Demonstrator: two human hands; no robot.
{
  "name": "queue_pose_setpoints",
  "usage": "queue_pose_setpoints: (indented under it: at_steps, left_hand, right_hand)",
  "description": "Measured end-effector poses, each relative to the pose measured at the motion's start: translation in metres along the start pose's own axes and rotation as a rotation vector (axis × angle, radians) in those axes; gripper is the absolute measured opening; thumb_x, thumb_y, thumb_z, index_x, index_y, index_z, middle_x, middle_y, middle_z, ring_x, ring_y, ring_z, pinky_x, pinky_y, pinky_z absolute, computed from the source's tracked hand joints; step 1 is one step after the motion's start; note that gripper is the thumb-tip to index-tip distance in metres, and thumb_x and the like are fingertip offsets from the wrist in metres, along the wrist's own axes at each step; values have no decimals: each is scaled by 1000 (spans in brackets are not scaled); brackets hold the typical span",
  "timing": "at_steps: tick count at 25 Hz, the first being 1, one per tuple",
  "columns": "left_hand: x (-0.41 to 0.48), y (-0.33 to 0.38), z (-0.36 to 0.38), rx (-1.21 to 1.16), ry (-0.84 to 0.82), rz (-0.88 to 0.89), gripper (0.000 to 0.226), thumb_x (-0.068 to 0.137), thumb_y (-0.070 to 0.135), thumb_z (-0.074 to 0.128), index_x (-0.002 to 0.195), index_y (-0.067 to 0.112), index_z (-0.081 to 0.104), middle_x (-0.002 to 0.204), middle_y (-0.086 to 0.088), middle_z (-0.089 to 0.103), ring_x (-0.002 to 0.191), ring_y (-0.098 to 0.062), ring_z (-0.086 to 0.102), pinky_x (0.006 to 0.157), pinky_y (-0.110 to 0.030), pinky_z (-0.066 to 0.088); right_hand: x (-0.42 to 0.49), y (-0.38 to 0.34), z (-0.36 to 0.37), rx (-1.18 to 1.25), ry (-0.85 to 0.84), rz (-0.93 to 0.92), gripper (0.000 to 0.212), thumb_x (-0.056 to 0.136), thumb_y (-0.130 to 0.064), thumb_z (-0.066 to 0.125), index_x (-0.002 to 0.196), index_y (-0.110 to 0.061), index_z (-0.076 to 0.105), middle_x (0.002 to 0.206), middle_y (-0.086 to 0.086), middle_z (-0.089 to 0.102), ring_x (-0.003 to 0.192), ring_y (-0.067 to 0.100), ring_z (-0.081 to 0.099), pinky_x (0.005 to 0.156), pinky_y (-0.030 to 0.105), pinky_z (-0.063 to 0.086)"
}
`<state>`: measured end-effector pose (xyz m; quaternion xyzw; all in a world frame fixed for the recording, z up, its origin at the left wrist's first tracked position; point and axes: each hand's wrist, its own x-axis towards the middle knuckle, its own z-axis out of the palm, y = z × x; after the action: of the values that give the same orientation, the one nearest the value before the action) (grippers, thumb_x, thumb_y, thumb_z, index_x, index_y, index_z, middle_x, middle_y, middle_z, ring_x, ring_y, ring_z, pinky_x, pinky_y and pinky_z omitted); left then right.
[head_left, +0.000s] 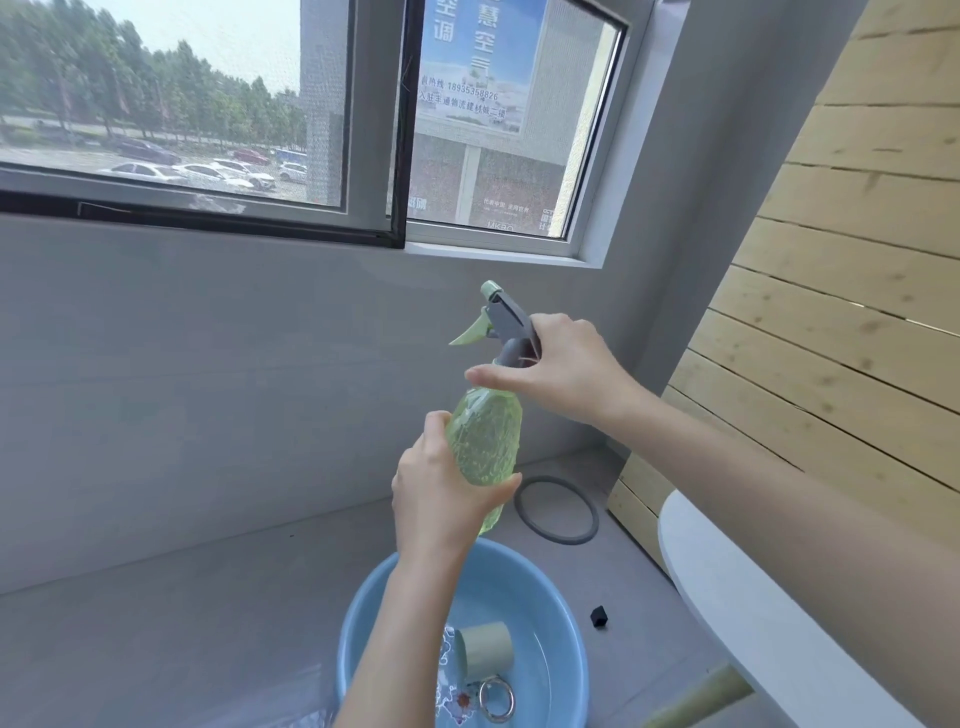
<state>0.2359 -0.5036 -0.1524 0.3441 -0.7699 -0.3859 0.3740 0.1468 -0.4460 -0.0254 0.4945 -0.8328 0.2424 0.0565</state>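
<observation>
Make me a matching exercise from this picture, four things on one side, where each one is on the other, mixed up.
1 spray bottle
2 grey ring
3 green cup
4 small black block

A on its side in the blue basin
B on the floor by the wooden wall
C held by left hand and right hand
D on the floor between basin and white table

Pairs: 1-C, 2-B, 3-A, 4-D

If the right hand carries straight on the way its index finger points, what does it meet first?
The right hand already grips the spray bottle at its neck, so it would push that along. Beyond the bottle the way looks free up to the grey wall, though depth is unclear.
</observation>
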Motion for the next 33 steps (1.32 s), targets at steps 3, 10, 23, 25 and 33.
queue_pose_setpoints:
  at_steps: [3, 10, 23, 25, 33]
  left_hand:
    - [1, -2, 0, -1, 6, 2, 72, 61, 46, 83, 117, 22, 44, 107, 6, 61, 102, -20, 55, 74, -27, 31]
    - [1, 2, -2, -6, 16, 14, 72, 61, 46, 83, 116, 21, 45, 105, 5, 61, 100, -21, 55, 72, -27, 31]
    - [-2, 1, 3, -2, -32, 18, 71, 60, 48, 84, 113, 22, 44, 103, 7, 61, 98, -20, 55, 71, -27, 29]
    - [-2, 2, 1, -38, -53, -1, 70, 59, 49, 84, 111, 24, 44, 101, 9, 59, 94, -18, 52, 72, -27, 31]
    - [2, 8, 9, -10, 48, 28, 75, 60, 47, 84, 118, 21, 45, 100, 4, 62, 97, -22, 57, 76, -32, 43]
  right_hand:
    - [6, 1, -11, -8, -150, 39, 49, 72, -62, 70, 92, -17, 61, 81, -4, 64, 78, 15, 59, 72, 31, 47]
    - [1, -1, 5, 41, 72, 18, 41, 71, -50, 77, 79, -12, 63, 69, -5, 61, 70, 14, 57, 64, 26, 45]
    - [-5, 2, 5, 268, 104, 89, 33, 75, -35, 79, 73, -14, 54, 66, -8, 61, 59, 3, 52, 55, 10, 39]
    - [-4, 6, -5, 493, -122, 83, 21, 79, -19, 77, 87, -10, 60, 87, 1, 71, 76, 5, 63, 75, 18, 52]
    - [-23, 5, 19, 428, 252, -18, 14, 79, -8, 74, 82, -10, 60, 90, 6, 71, 84, 22, 66, 80, 31, 52]
